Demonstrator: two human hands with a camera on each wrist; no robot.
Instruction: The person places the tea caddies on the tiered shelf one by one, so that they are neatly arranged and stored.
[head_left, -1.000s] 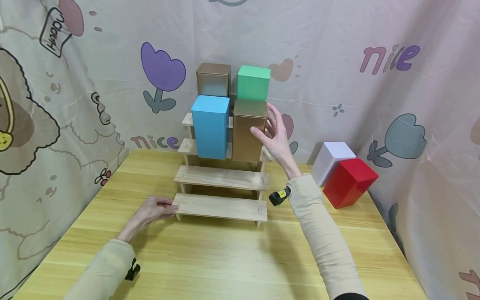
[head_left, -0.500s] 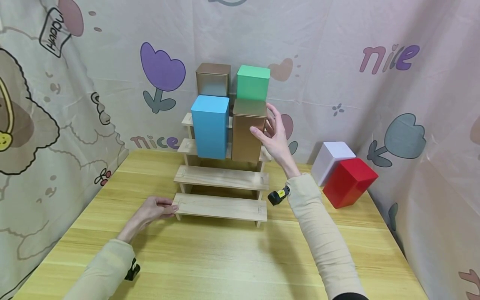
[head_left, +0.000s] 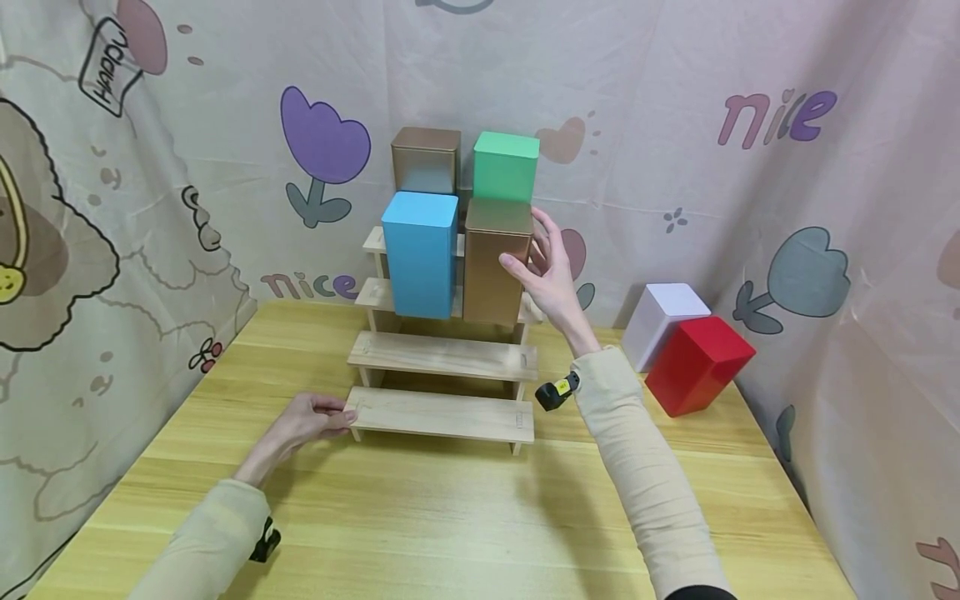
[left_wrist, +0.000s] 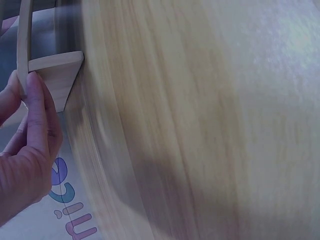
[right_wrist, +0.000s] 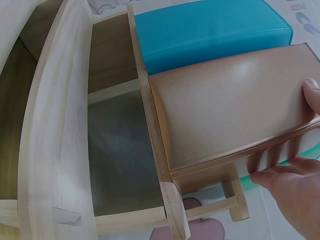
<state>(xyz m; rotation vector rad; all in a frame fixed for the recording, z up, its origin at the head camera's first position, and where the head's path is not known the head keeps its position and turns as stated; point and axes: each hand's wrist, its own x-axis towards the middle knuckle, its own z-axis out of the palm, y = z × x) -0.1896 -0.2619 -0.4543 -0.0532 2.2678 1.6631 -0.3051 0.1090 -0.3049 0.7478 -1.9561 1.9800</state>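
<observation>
A stepped wooden display stand (head_left: 442,412) holds tall boxes on its upper levels. My left hand (head_left: 311,419) pinches the left end of its lowest board; the left wrist view shows thumb and fingers on the board's edge (left_wrist: 23,50). Higher up, my right hand (head_left: 553,275) holds the bronze-brown box (head_left: 495,275) at its right side. In the right wrist view the thumb (right_wrist: 312,95) lies on that box's front and the fingers along its side. A blue box (head_left: 422,258) stands beside it. Behind them are another brown box (head_left: 427,162) and a green box (head_left: 506,167).
On the wooden table (head_left: 420,517), right of the stand, a red box (head_left: 697,367) stands close to a white box (head_left: 660,321). A printed cloth (head_left: 637,100) hangs behind and along both sides. The stand's two lower steps carry no boxes.
</observation>
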